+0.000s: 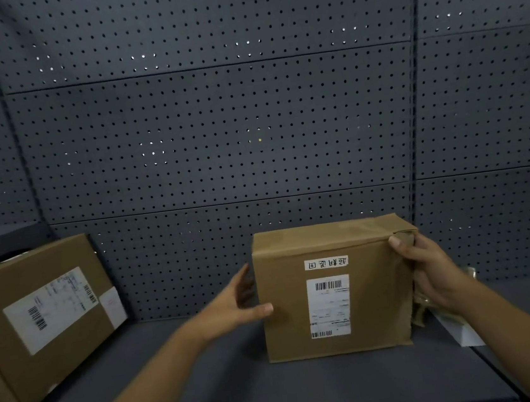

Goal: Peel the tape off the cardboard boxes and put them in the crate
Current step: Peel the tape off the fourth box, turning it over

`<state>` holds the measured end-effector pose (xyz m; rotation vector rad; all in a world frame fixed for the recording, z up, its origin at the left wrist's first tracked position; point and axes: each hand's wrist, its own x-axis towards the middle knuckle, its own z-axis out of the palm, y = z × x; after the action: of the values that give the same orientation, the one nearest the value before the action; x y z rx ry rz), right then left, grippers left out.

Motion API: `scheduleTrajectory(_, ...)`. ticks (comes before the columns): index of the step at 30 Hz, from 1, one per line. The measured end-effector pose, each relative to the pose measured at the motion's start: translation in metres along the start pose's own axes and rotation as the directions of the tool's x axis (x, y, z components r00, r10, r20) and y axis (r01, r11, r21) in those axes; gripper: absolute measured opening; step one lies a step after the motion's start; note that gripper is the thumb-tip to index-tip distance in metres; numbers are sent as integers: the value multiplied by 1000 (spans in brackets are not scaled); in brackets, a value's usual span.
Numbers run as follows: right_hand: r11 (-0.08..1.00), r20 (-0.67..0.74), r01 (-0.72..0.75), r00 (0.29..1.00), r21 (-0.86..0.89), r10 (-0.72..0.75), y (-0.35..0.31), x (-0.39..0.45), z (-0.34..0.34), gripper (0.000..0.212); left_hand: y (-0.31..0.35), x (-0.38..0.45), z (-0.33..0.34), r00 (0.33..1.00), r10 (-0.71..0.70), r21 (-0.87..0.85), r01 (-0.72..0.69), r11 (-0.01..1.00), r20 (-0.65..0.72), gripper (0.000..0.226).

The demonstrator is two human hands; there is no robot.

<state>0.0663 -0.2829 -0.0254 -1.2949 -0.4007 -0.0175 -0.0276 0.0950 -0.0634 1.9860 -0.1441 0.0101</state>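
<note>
- We steady a small cardboard box (330, 292) standing on the dark grey shelf (231, 380), right of centre, its shipping label (329, 306) facing us.
- Our left hand (235, 303) lies against the box's left side, fingers fairly straight, thumb resting on the front face; it braces and does not clamp.
- Our right hand (430, 268) curls round the upper right corner, thumb on the front edge, seemingly pinching a loose flap of brown tape (405, 237) there.
- A second, larger cardboard box (46, 325) sits tilted at far left, well apart, untouched.
- No crate is in view, so we cannot tell where the boxes must go.
- Risks, as we judge them: the tape is close in colour to the cardboard, so a pull may tear the paper skin or snap the strip short, leaving a remnant to pick at.
- With the left hand only pressing, a hard tug rightward could slide or tip the box toward the crumpled scraps (424, 308) beside it at the shelf's right end.
- The perforated back panel (215, 124) sits just behind, leaving little room to swing.
</note>
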Motion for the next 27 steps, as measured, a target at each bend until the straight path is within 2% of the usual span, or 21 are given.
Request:
scheduleTrajectory(3, 1000, 24, 19, 1000, -9, -18, 4, 1, 3, 106, -13, 6, 23, 1000, 10, -86, -10, 996, -2, 102)
scheduleTrajectory(5, 998, 13, 52, 999, -31, -51, 4, -1, 5, 89, -14, 9, 33, 993, 31, -180, -52, 982, -116, 93)
scheduleTrajectory(7, 988, -63, 116, 990, -99, -123, 4, -4, 8, 71, -2, 9, 32, 964, 74, -208, -130, 969, -255, 101)
scheduleTrajectory(8, 969, -130, 165, 973, -185, -191, 2, -5, 9, 70, 8, 6, 28, 944, 107, -172, -167, 971, -313, 106)
scheduleTrajectory(10, 899, -272, 248, 894, -362, -356, -7, -11, 16, 57, 33, -5, 16, 901, 223, 6, -238, 971, -371, 110)
scheduleTrajectory(12, 836, -266, 350, 834, -422, -483, -22, -23, 31, 30, 59, -22, 3, 859, 378, 247, -306, 920, -345, 107)
scheduleTrajectory(13, 818, -194, 389, 843, -423, -502, -31, -30, 41, 18, 70, -30, -1, 837, 443, 366, -321, 874, -322, 106)
scheduleTrajectory(16, 785, 153, 458, 887, -418, -436, -52, -51, 72, 12, 95, -49, -2, 783, 566, 668, -279, 690, -257, 104)
scheduleTrajectory(17, 789, 218, 462, 887, -404, -408, -56, -55, 79, 15, 100, -53, 1, 765, 595, 721, -265, 640, -247, 102)
scheduleTrajectory(18, 799, 233, 457, 889, -390, -395, -60, -56, 85, 16, 103, -57, 5, 739, 628, 758, -259, 599, -243, 100)
scheduleTrajectory(21, 836, 160, 424, 906, -349, -393, -63, -56, 90, 14, 102, -65, 18, 692, 686, 803, -269, 532, -223, 93)
scheduleTrajectory(24, 870, 95, 368, 929, -328, -357, -52, -57, 85, 12, 96, -67, 32, 718, 669, 807, -274, 523, -190, 94)
scheduleTrajectory(27, 914, 36, 296, 954, -279, -298, -36, -62, 80, 10, 90, -69, 46, 781, 606, 788, -278, 550, -147, 102)
